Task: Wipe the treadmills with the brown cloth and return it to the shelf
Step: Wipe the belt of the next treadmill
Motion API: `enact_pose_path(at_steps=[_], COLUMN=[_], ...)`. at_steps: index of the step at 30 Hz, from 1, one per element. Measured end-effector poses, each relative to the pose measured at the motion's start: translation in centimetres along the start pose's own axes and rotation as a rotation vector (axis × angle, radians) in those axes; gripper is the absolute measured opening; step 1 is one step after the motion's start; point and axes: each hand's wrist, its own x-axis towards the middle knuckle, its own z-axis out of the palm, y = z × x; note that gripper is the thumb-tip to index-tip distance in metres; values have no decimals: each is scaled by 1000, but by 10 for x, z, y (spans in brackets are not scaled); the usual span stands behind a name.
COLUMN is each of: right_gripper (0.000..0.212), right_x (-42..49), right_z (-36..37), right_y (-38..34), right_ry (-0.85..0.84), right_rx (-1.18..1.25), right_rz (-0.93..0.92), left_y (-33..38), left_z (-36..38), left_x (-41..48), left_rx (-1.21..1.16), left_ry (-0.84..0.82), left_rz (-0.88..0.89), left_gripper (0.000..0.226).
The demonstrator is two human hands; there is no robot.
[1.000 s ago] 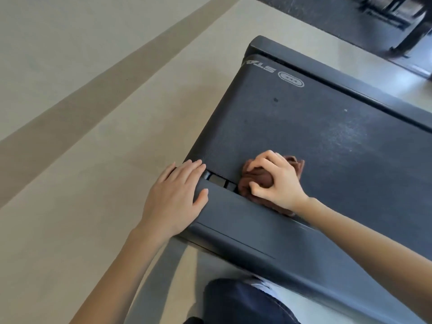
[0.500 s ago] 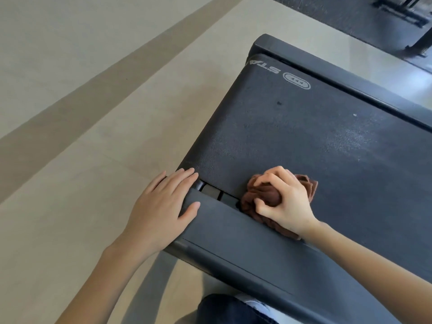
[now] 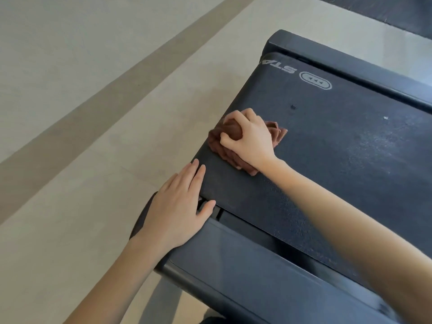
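Half-hidden brown cloth under right hand

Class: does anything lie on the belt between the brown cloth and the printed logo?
Nothing visible: from the crumpled brown cloth in the right hand to the white oval logo, only bare dark textured belt.

The right hand, gripping the bunched brown cloth, has slid it along the treadmill belt from just right of the left hand to a spot ahead of that hand's fingertips, while the left hand's fingers have edged forward onto the belt's edge.
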Motion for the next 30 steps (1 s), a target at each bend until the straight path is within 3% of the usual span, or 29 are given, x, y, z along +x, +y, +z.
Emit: enact_pose_path(at_steps=[4,8,20,22,25,28,30], right_gripper=[31,28,34,35,30,28,28], right_x=[-107,-167,48,55,24,-25,-45], right_z=[-70,-104,19,26,20,10,-6], right_y=[55,86,-2,-8,-23,-54,-73], right_ry=[-63,-11,21,9,49,-83,-288], right_rx=[28,-21,-121,-141,-60,-20,2], right_rz=[-26,96,16,56,140,150,184], left_y=[0,1,10,-2,-32,-45,-43], left_z=[0,3,1,-13,-35,-59,-85], left_x=[-1,10,43,27,-6,-31,-44], left_rx=[-6,-23,-6,32,-36,-69,-51], left_ry=[-9,-14,-51,-48,-132,-239,-264], left_rz=[8,19,28,35,-92,-198,-240], left_gripper=[74,80,73,61,57,56,53])
